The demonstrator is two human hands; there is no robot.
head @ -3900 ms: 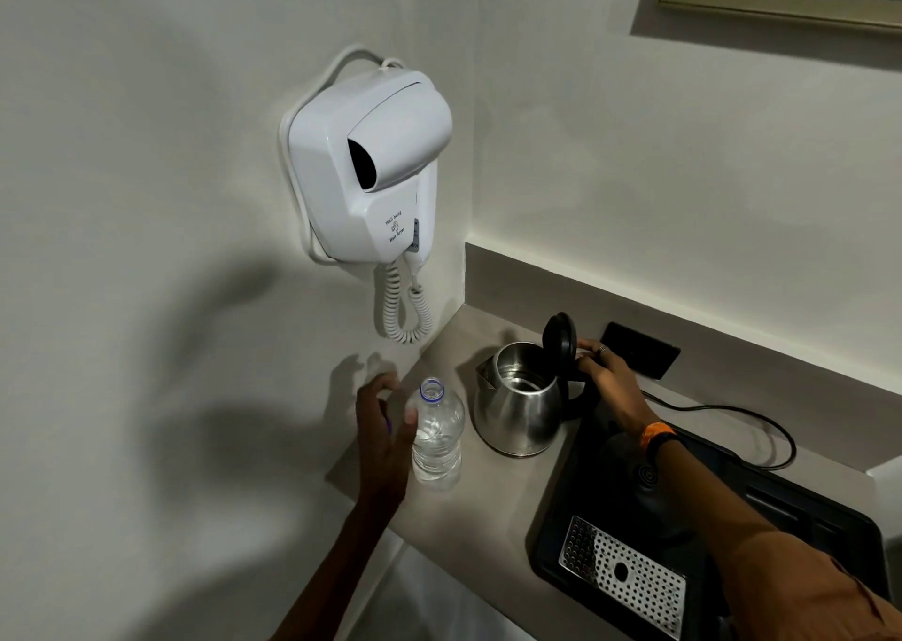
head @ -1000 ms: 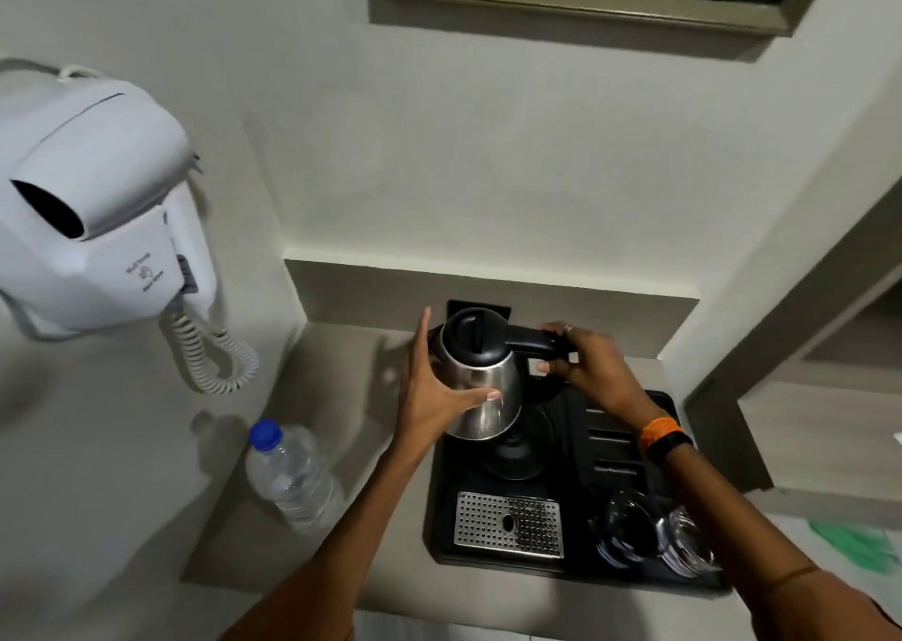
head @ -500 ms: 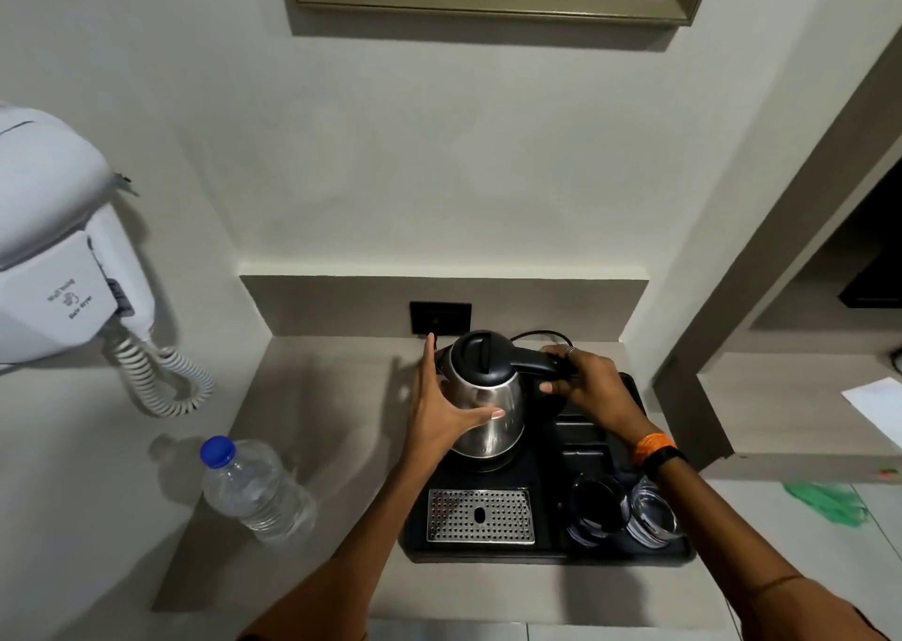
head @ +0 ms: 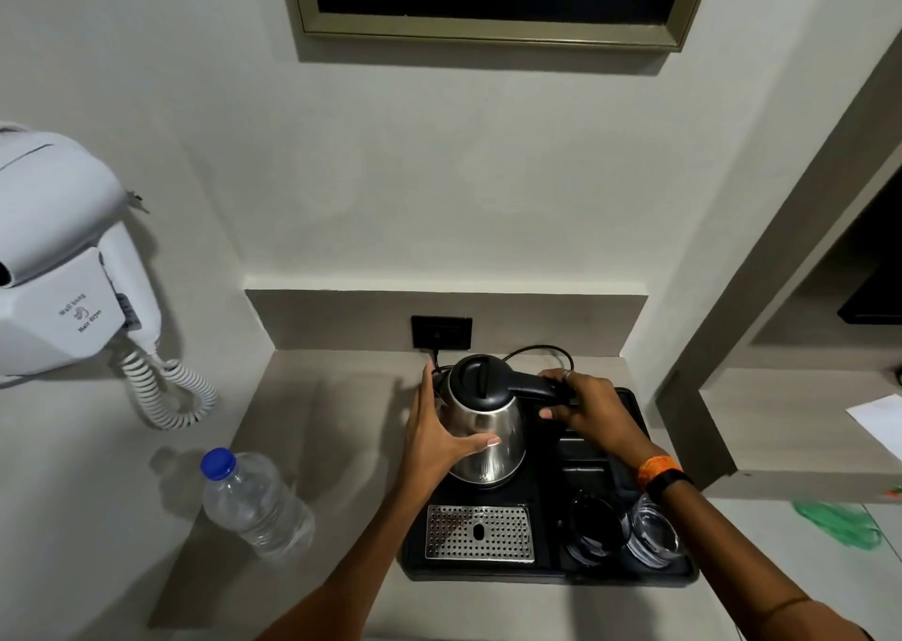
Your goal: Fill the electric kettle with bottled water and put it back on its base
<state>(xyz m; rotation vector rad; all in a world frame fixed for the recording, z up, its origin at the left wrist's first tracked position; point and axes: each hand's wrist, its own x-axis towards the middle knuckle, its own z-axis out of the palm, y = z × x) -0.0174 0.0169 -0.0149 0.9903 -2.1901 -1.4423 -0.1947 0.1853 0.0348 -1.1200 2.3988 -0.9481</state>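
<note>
Okay, nearest the camera: two bare forearms reach up from the bottom edge. Between the wrists, a perforated metal drip grate sits at the front of a black tray. Just under the right wrist, two upturned clear glasses stand in the tray's front right corner; that wrist wears an orange band and a black band beside it. Well off to the side of the left forearm, a plastic water bottle with a blue cap on stands on the grey counter, a little water visible inside.

Left hand is flat and spread, palm pressed to the steel side of the electric kettle, thumb across the front, fingers pointing up along the body. Right hand is curled shut around the kettle's black handle, thumb underneath, ring on one finger. The kettle stands upright between both hands, lid closed, at the back left part of the tray; the base under it is hidden, can't tell if fully seated.

Beyond the hands, a black cord loops to a black wall socket. Far past the left hand, a white wall hair dryer with coiled cord. Above everything, a framed picture.
</note>
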